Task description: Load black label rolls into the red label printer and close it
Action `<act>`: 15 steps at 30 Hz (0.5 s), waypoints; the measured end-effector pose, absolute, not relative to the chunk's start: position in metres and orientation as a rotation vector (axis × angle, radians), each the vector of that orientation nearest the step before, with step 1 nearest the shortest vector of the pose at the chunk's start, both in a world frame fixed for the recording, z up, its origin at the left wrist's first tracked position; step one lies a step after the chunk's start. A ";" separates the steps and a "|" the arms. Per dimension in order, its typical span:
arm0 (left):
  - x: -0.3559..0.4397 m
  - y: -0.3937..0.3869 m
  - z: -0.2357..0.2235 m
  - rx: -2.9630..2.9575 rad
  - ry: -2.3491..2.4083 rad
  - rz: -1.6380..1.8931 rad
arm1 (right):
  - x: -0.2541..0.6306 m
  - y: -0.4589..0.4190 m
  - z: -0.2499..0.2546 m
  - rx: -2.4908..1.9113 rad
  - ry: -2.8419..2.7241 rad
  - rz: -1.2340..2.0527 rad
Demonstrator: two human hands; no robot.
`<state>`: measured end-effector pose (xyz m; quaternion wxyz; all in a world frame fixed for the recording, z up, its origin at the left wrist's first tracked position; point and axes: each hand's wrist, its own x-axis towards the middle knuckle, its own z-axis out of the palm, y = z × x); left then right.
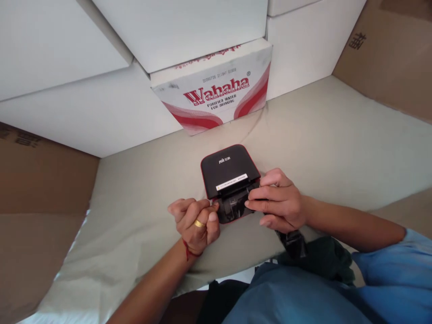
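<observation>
A small black device with a red rim [229, 173] lies on the pale cloth-covered table [135, 193], its near end opened to show a dark compartment. My left hand [195, 222], wearing a gold ring and a red wrist thread, is curled in a loose fist, its fingertips pinching at the device's left near corner. My right hand [278, 202] grips the right near side, fingers bent over the open compartment. A white label strip runs across the lid.
A white and red Wahaha water carton [219, 94] stands behind the device among plain white boxes [67, 67]. Brown cardboard [40, 189] flanks the left and the right [388, 58]. A dark bag strap [293, 243] lies in my lap.
</observation>
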<state>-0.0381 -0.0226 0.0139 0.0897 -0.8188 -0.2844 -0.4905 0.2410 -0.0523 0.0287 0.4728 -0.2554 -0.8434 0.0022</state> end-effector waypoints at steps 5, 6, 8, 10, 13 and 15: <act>-0.040 -0.026 0.021 -2.306 -0.675 -1.448 | 0.244 -0.051 0.030 -0.585 -2.106 -0.024; -0.038 -0.028 0.022 -2.324 -0.625 -1.449 | 0.245 -0.050 0.032 -0.582 -2.115 -0.015; -0.033 -0.035 0.022 -2.418 -0.582 -1.433 | 0.246 -0.047 0.043 -0.582 -2.137 0.069; -0.026 -0.041 0.020 -2.517 -0.568 -1.410 | 0.246 -0.039 0.058 -0.657 -2.145 0.251; -0.019 -0.046 0.013 -2.582 -0.512 -1.421 | 0.237 -0.020 0.085 -0.998 -2.199 0.435; -0.017 -0.047 0.007 -2.557 -0.499 -1.442 | 0.224 -0.004 0.101 -1.311 -2.369 0.373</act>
